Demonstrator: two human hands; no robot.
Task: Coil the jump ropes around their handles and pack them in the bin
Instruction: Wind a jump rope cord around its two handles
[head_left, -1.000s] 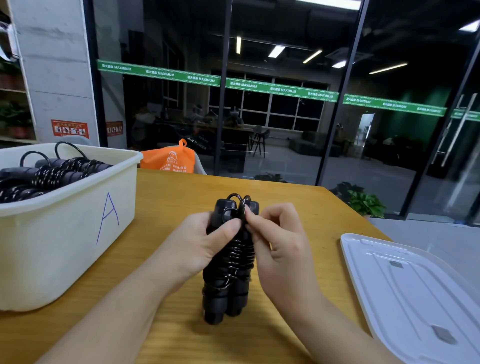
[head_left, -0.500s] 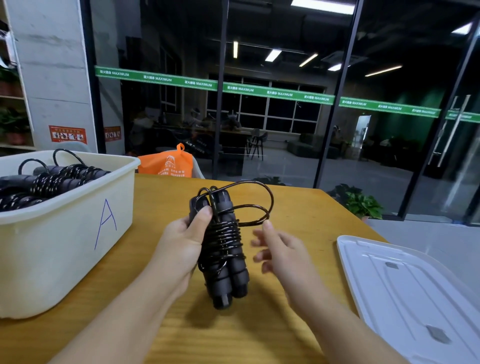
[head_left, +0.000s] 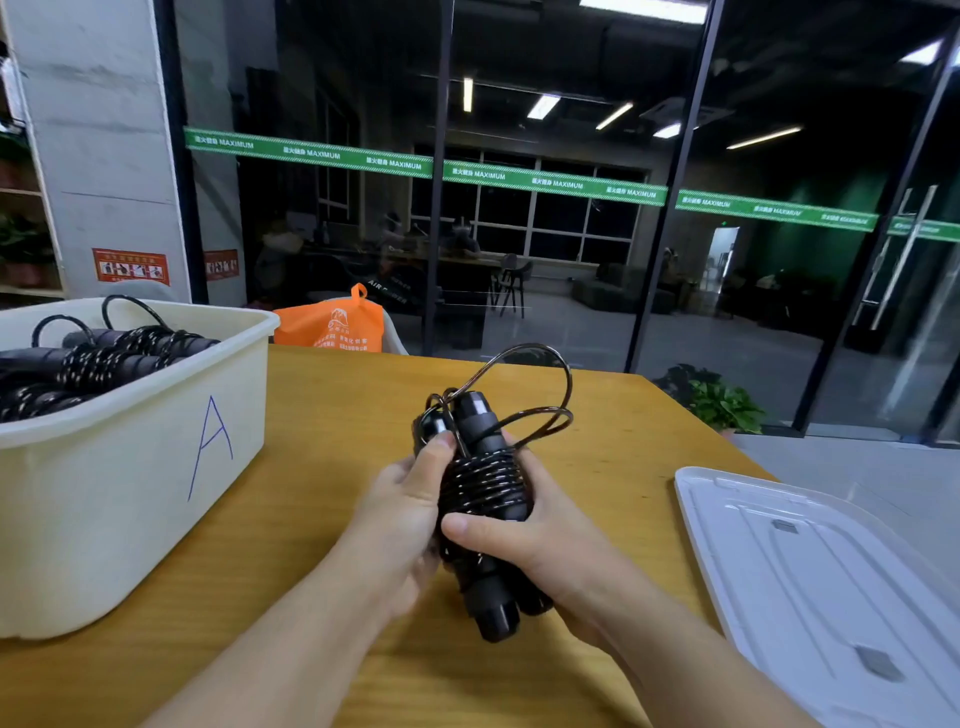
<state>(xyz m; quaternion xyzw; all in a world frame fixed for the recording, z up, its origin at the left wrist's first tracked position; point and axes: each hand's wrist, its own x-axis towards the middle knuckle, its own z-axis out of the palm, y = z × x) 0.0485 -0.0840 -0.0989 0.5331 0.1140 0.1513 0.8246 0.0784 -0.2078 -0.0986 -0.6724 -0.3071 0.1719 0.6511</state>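
A black jump rope (head_left: 483, 483) is coiled round its two handles and held upright above the wooden table (head_left: 332, 415). Two loose loops of cord stick out at the top right. My left hand (head_left: 405, 504) grips the bundle from the left, thumb pressed near the handle tops. My right hand (head_left: 524, 540) wraps it from the right, thumb across the lower coils. The cream bin (head_left: 130, 467) marked "A" stands at the left and holds several coiled black ropes (head_left: 98, 364).
A white plastic lid (head_left: 810, 582) lies flat on the table at the right. An orange bag (head_left: 332, 327) sits behind the table's far edge. Glass walls and a potted plant (head_left: 717, 405) lie beyond.
My right hand, which had let go and hung open beside the bundle, now grips its lower part. The cord loops at the top stay sprung out, unlike the tight bundle a second ago.
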